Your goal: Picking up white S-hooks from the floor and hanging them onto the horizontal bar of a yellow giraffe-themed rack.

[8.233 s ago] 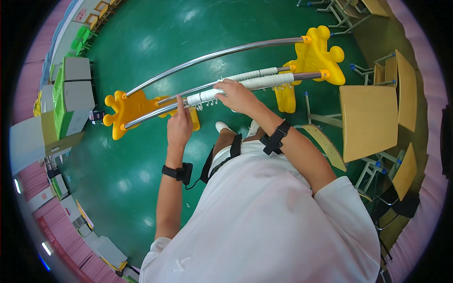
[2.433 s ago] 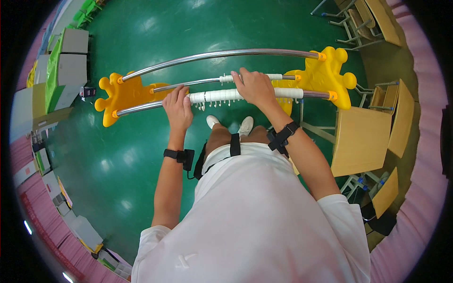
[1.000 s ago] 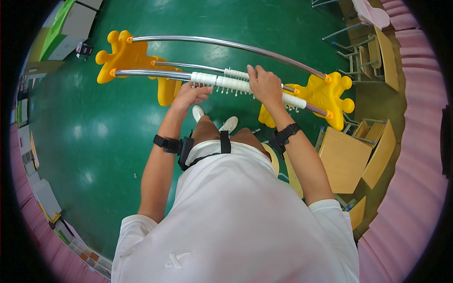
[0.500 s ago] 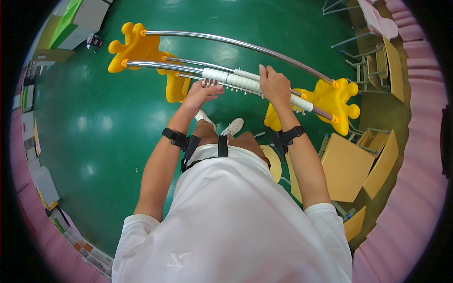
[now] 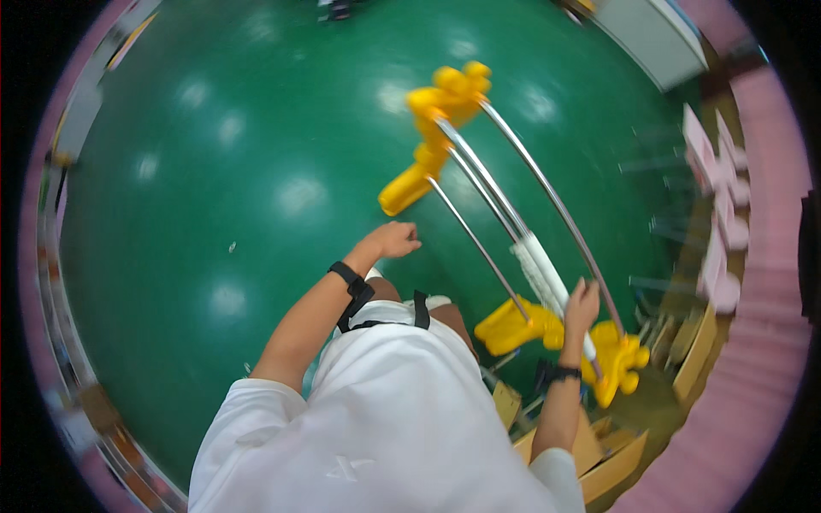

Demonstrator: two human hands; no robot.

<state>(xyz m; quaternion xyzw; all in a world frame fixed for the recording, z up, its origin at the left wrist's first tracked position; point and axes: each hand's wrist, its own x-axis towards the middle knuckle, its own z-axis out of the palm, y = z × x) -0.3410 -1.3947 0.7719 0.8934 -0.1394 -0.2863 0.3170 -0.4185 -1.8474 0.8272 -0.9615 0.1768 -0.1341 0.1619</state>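
Note:
A rack with yellow plastic end frames and several silver bars (image 5: 560, 205) stands slanted to the right of centre. White plastic rings (image 5: 545, 265), packed in a long row, sit on one of its middle bars towards the near end. My right hand (image 5: 583, 305) is closed over that bar at the white rings; its palm side is hidden. My left hand (image 5: 395, 240) is off the rack, left of its lowest bar, over the floor. Its fingers look curled in, slightly blurred, with nothing visible in them.
Wooden desks (image 5: 620, 462) crowd the near right, close to the rack's near yellow end (image 5: 611, 363). Pink chairs (image 5: 723, 231) line the right side before a pink curtain (image 5: 761, 342). A white cabinet (image 5: 646, 38) stands far right. Green floor (image 5: 188, 214) extends to the left.
My view has turned left, so the rack now appears steeply slanted at right. My left hand has come away from the white rings; my right hand stays at them, nearer the rack's near end.

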